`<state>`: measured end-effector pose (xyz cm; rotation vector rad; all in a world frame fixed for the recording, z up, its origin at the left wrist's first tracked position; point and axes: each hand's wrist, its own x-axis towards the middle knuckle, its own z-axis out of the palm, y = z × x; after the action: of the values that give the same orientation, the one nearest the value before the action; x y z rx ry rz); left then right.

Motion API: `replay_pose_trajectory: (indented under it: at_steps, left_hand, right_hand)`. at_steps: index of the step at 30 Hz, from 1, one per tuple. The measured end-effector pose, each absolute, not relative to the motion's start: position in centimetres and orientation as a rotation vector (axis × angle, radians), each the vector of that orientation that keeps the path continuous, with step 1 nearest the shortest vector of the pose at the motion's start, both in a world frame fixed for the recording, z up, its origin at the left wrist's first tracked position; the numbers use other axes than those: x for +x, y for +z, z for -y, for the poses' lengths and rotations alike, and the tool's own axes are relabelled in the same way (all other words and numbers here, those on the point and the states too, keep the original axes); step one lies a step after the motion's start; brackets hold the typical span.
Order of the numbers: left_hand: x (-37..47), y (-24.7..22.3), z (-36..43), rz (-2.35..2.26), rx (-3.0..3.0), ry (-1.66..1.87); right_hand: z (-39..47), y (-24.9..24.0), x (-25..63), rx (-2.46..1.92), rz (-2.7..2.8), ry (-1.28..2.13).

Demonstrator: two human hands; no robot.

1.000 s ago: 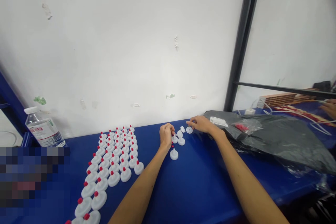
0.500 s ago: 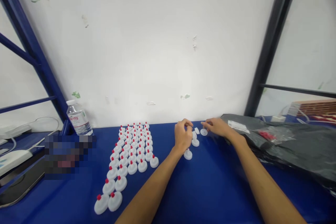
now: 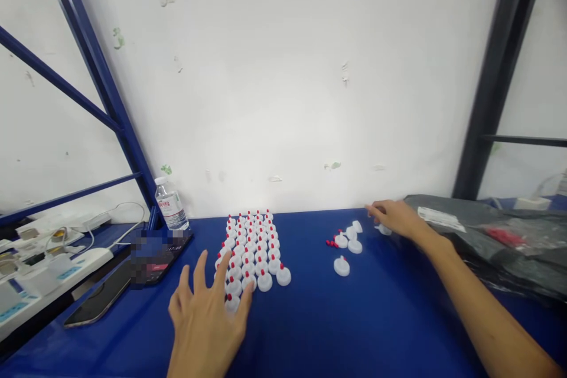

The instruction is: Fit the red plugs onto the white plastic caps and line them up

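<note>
My left hand [image 3: 210, 310] is spread open above the near end of the rows of white round caps [image 3: 264, 281], each with a small red tip. It hides the nearest caps, and no cap shows clearly gripped in it. At the back right, my right hand [image 3: 390, 217] has its fingers curled together at a white round cap [image 3: 384, 230], which is partly covered by them. Between the hands lies a loose group of white caps [image 3: 355, 246], with several small red tips [image 3: 331, 243] beside it. One white cap [image 3: 341, 266] sits apart, closer to me.
A water bottle [image 3: 171, 204] stands against the wall at left. Phones [image 3: 100, 295] and a power strip [image 3: 66, 274] with plugs lie at the left edge. On the right, a dark plastic bag [image 3: 478, 248] carries a clear bag of red pieces [image 3: 505, 236].
My left hand has moved from the loose caps to the near left, opening over the rows. Red tips now show beside the loose caps. My view has shifted left.
</note>
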<state>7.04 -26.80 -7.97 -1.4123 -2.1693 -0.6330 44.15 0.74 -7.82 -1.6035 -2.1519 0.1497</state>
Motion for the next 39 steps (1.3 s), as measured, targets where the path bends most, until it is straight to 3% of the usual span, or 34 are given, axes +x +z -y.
replay_pose_trajectory:
  at_steps: [4, 15, 26, 39]
  left_hand:
    - [5.6, -9.8, 26.2, 2.263, -1.463, -0.470]
    - [5.7, -9.1, 24.8, 2.334, -1.606, -0.421]
    - [4.9, -7.6, 23.8, 2.306, -1.842, 0.006]
    - [3.6, -6.9, 23.7, 2.404, -1.889, -0.009]
  right_hand:
    - [-0.8, -7.8, 44.3, -1.612, 2.154, 0.136]
    - [-0.5, -7.8, 43.6, -1.614, 2.168, 0.120]
    - [0.1, -7.3, 43.2, -1.596, 2.188, 0.117]
    - [0.1, -7.2, 43.1, -1.610, 2.182, 0.129]
